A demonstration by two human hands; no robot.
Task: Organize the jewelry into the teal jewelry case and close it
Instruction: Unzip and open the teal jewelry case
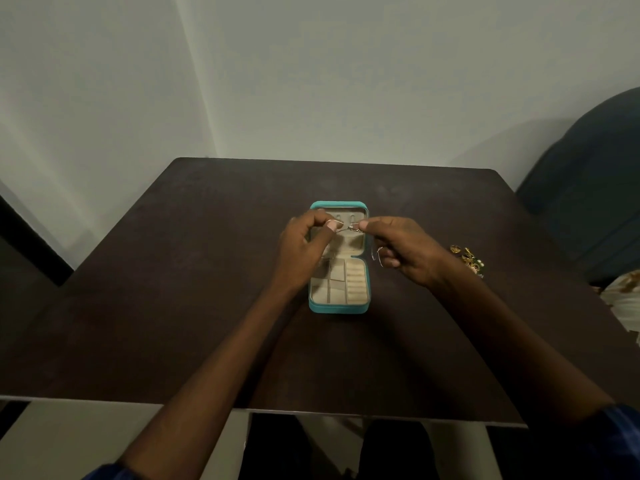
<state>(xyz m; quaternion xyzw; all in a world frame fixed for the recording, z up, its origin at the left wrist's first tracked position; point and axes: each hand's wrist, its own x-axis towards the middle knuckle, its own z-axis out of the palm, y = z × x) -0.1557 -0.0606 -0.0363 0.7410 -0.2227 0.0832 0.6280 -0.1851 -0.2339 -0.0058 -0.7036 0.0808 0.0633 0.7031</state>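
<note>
On the dark table (207, 271) the teal jewelry case (338, 308) lies open, its beige compartments facing up. Above its lid half, the left hand (304, 244) and the right hand (403, 251) both pinch a thin chain (352, 227) between fingertips. More gold jewelry (467, 259) lies on the table right of the case, beyond the right hand.

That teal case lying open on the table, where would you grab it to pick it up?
Grip the lower tray of the teal jewelry case across its two long sides, coming from above at the near end. It lies flat and open, that end is clear of both hands, and its straight walls give the fingers a firm hold.
</note>
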